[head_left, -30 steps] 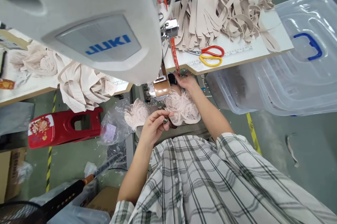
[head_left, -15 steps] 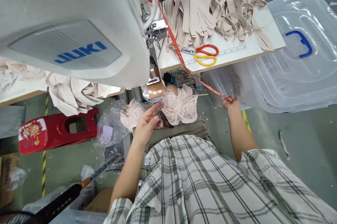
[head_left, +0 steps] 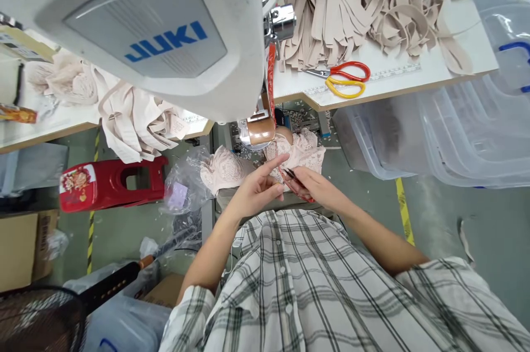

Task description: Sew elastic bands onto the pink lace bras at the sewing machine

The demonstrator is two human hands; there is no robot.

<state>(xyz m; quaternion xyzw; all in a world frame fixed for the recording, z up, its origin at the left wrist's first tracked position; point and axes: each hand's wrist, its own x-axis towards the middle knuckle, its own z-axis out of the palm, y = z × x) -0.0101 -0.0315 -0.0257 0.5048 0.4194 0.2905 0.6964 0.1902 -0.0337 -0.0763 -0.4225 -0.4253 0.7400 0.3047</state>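
My left hand (head_left: 259, 189) is held over the lap, index finger and thumb apart, and I see nothing gripped in it. Facing it, my right hand (head_left: 312, 184) is closed on a small dark pointed tool that looks like thread snips (head_left: 291, 174). A red patterned ribbon runs by the right fingers; another stretch of red ribbon (head_left: 270, 79) hangs down the sewing machine (head_left: 165, 43). Beneath and beyond both hands lies a pale pink lace bra (head_left: 226, 170), its far cup near the machine's arm end (head_left: 260, 130). My hands partly cover the lace.
Red-and-yellow-handled scissors (head_left: 348, 79) lie on the right tabletop (head_left: 467, 26), by piled beige straps (head_left: 331, 15). More pale strips (head_left: 136, 120) overhang the left table edge. Clear plastic bins (head_left: 455, 137) stand right; a red stool (head_left: 111, 184) stands left.
My right hand has come in from the far right to meet the left, bringing the ribbon's end with it. The ribbon is no longer stretched out sideways. The view has shifted left.
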